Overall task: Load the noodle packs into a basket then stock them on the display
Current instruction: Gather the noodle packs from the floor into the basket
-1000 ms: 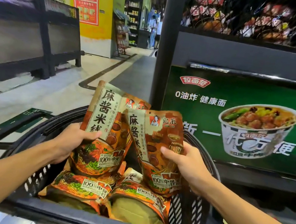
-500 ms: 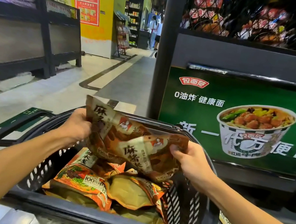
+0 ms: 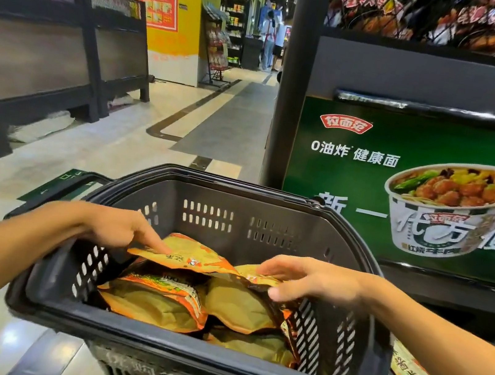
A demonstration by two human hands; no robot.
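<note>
- Orange and tan noodle packs [image 3: 183, 256] that stood upright in both hands a second ago now lie flat across the top of the pile inside the basket [image 3: 181, 352].
- That change suggests this pair is as good as loaded; the basket holds several packs, and the stocking part of the task has not begun.
- Left hand [image 3: 110, 227] hovers over the left pack, with its index finger stretched out and the tip touching the pack's upper face; the other fingers are loosely bent and hold nothing.
- Right hand [image 3: 312, 280] is spread loosely over the right pack [image 3: 253, 274], fingertips at its near edge and thumb just below it; whether it still pinches the edge or has let go, I cannot tell for sure, though it looks like a release.
- Both top packs sit under the fingers, resting on the lower packs [image 3: 157, 299], well within the basket walls.
- Green noodle poster [image 3: 354, 178] stands just behind the basket.
</note>
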